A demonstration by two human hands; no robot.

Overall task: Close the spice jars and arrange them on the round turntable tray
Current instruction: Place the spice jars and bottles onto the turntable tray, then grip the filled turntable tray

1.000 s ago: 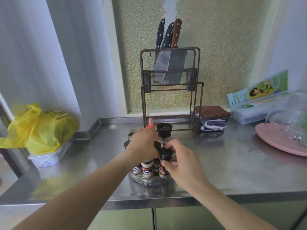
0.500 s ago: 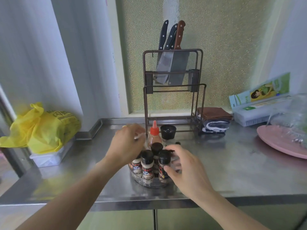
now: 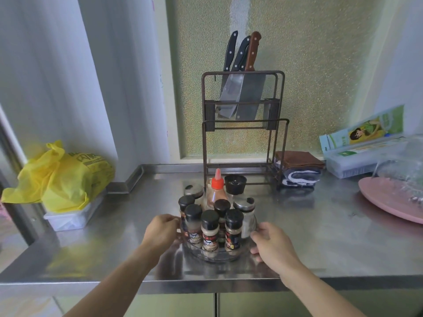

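Left grip: the left hand cups the left edge of the turntable tray, fingers curled against its rim; it grasps the tray, not a jar.
Right grip: the right hand curls round the tray's right edge, fingertips touching the clear rim.
Change: half a second ago both hands were up among the jars, the left near the red-capped squeeze bottle, the right at a front jar's cap. Now both have dropped to the tray's sides and let go of the jars.
Meaning: I judge the capping and placing done, or nearly so; every jar I can see wears a lid. The hands look set to turn or shift the tray.
Spice jars: four black-capped jars stand upright along the tray's front, touching one another, with a fifth black cap just behind them.
Back of tray: a black grinder and the squeeze bottle stand at the rear; a metal-lidded shaker at rear left, another at the right.
Tray to grip: it sits between the two hands, both touching it, jars apart from either palm.
Desk: the steel desk carries the tray near its front edge.
Beyond tray: a knife rack stands behind it; a yellow bag lies well to its left; a pink plate well to its right.
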